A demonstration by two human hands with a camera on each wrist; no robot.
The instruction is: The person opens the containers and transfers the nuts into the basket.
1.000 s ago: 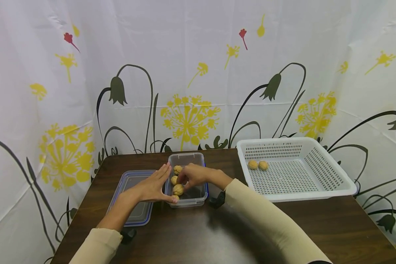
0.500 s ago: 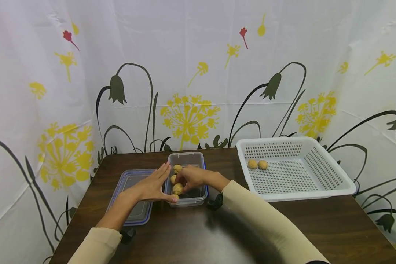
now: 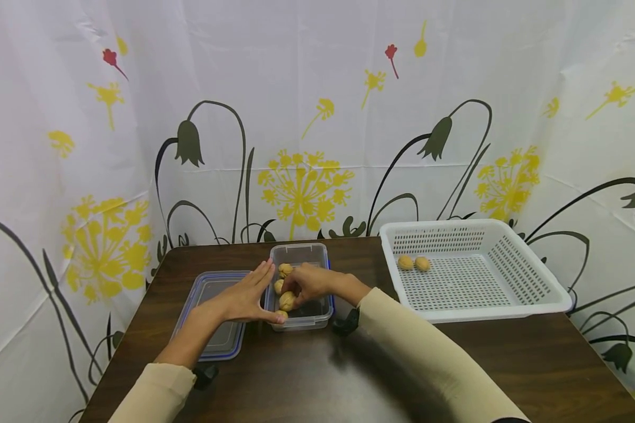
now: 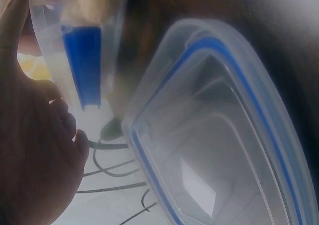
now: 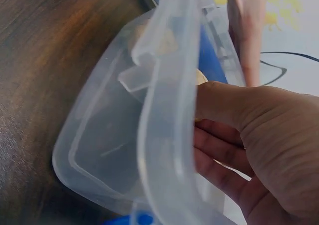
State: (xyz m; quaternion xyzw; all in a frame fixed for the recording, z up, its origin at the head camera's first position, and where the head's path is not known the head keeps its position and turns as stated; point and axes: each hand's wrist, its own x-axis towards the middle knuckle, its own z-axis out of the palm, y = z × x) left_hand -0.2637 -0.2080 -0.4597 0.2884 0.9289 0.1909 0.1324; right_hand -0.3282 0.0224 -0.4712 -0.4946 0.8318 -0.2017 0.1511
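While the left hand (image 3: 241, 301), thumb spread from straight fingers, flanks the clear container (image 3: 307, 322) at mid-frame, the right hand (image 3: 313, 281) pinches a walnut (image 3: 286, 301) inside; positioning seems the step in hand, the next move calling for gentle release.

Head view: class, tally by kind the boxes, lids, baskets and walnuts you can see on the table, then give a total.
Clear box: 1
Lid: 1
White basket: 1
Visible walnuts in the box: 4
Walnuts in the basket: 2
Total: 9; more walnuts may be hidden.
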